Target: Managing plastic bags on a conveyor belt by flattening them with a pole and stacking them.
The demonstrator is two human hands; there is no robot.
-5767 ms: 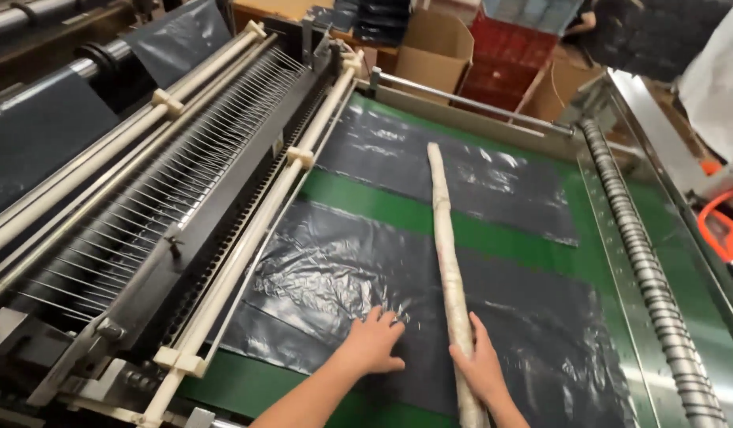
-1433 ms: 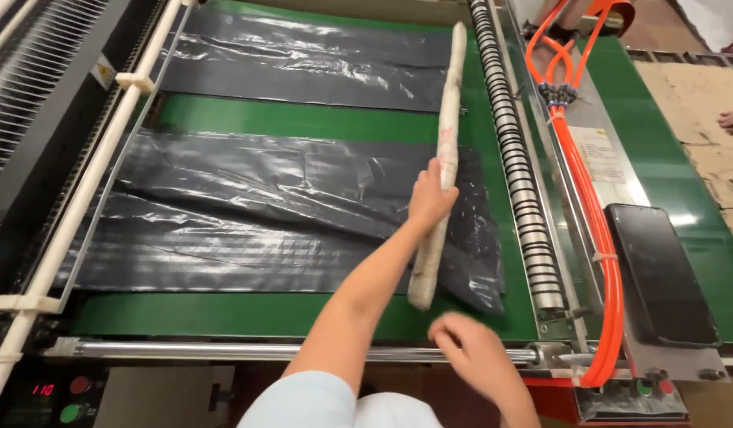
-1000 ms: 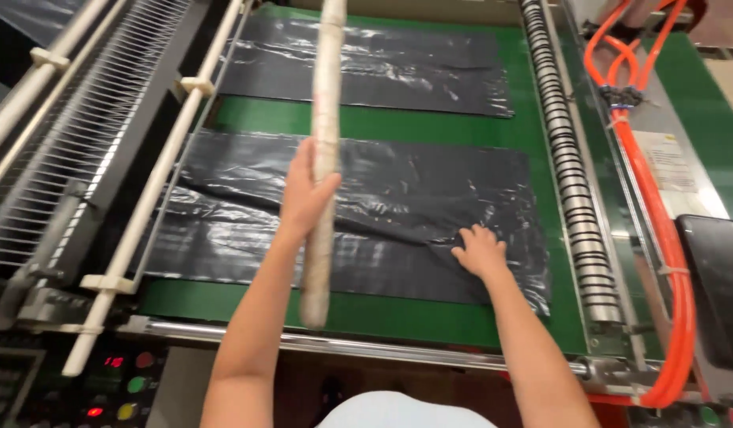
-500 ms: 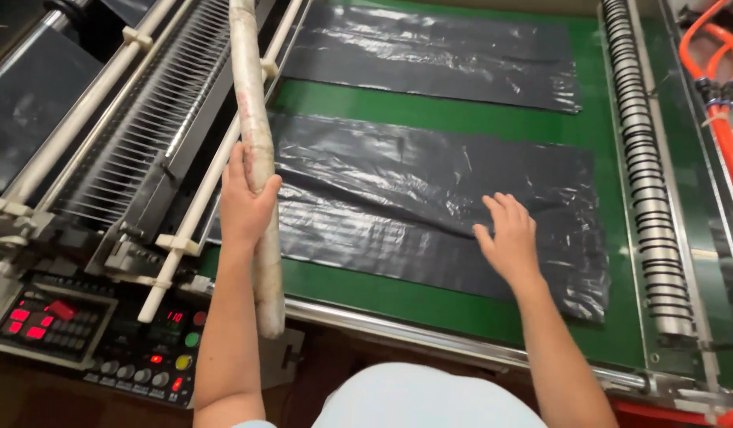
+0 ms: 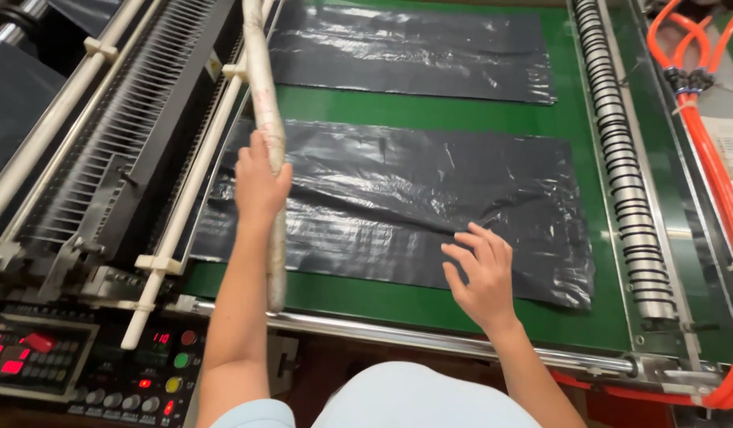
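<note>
My left hand (image 5: 259,176) grips a long pale wrapped rod (image 5: 261,95) near its middle and holds it above the left edge of the green belt (image 5: 430,111). The rod runs from the top of the view down to the machine's front rail. My right hand (image 5: 481,273) rests open, fingers spread, on the near stack of black plastic bags (image 5: 430,190) lying flat on the belt. A second stack of black bags (image 5: 414,47) lies farther back on the belt.
A comb-like rack with white bars (image 5: 129,135) runs along the left. A control panel with red lights and buttons (image 5: 89,368) sits at the lower left. A ribbed roller (image 5: 620,150) and orange hoses (image 5: 703,111) line the right side. A metal rail (image 5: 430,337) edges the front.
My left hand has carried the rod from the right side of the belt across to the left edge. My right hand has come down flat on the near bag stack.
</note>
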